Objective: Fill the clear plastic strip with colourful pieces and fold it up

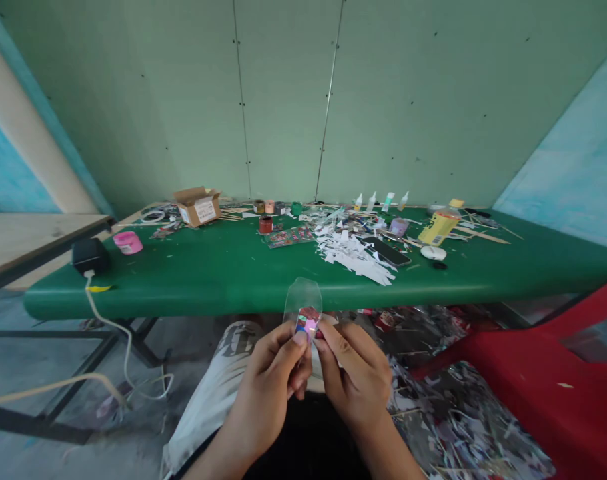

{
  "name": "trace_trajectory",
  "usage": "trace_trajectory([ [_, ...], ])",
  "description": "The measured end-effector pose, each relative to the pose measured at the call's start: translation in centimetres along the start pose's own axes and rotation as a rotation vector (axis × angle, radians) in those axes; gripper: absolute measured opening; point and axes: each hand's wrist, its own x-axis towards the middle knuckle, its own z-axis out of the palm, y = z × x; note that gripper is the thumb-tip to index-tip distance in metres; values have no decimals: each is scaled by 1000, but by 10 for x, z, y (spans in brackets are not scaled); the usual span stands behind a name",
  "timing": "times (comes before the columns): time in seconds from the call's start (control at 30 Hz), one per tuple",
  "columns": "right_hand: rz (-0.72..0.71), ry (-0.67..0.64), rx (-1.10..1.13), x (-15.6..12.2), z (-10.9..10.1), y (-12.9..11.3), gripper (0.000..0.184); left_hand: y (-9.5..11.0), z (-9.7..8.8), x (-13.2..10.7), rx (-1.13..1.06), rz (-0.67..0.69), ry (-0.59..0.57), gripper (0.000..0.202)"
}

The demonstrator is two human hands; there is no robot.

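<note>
Close in front of my body, a clear plastic piece with a small coloured patch of pink, red and blue near its lower end is held between both hands. My left hand pinches its lower left side between thumb and fingers. At the lower right, my right hand also has its thumb and fingers closed on the piece. The upper end sticks up, rounded and see-through, against the table's front edge. Fingertips cover part of the coloured patch.
The green table carries white paper scraps, a dark phone, a yellow-labelled bottle, a cardboard box, a pink jar and a black adapter. A red chair stands right, over a scrap-covered floor.
</note>
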Motion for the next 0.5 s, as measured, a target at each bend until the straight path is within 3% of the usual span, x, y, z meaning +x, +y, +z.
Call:
trace_trajectory([
  [0.27, 136, 78, 33, 3, -2, 4, 30, 1, 2, -1, 28, -21, -11, 30],
  [0.37, 381, 202, 58, 10, -9, 14, 21, -1, 2, -2, 45, -66, -25, 31],
  [0.5, 780, 320, 561, 21, -21, 29, 29, -1, 1, -2, 71, -90, -20, 29],
])
